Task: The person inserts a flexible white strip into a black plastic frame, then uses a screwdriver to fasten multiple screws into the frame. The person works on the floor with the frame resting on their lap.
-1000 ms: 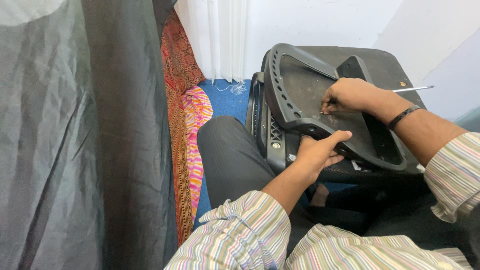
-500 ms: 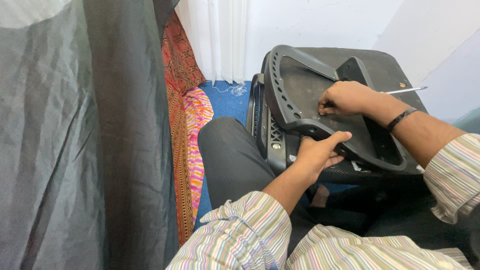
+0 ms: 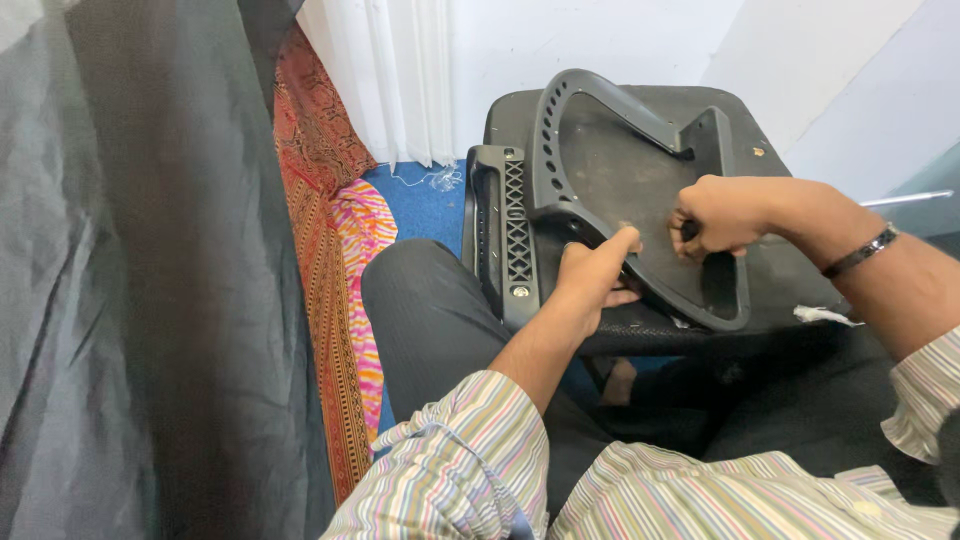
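1. We saw the dark plastic frame (image 3: 560,130), a curved, perforated chair part, lying in the centre-right of the frame on top of a black seat base (image 3: 780,290), with a ribbed black armrest piece (image 3: 512,230) just beside it on its left.

2. Our left hand (image 3: 590,275) gripped the lower bend of the frame, fingers curled and pressed together around the bar, thumb on top.

3. Our right hand (image 3: 720,215) sat closed into a fist inside the frame's opening, fingers wrapped tight on something small; we could not tell what, since the knuckles hid it.

4. We judged the frame to be stiff, hard moulded plastic, fairly light for its bulk, not fragile but awkward and apt to pivot. Its smooth bars looked a little slippery, so the best hold seemed to be around the thick lower bend or the perforated side rail, where fingers can close fully.

5. Compared with the earlier frames, the view sat closer and shifted, so the chair part filled more of the centre. Our right hand had moved from the frame's upper right edge towards the middle of the opening, while the left hand kept its grip on the lower bend.

6. A patterned red and pink cloth (image 3: 345,290) lay at the centre left, beside a grey curtain (image 3: 130,300).
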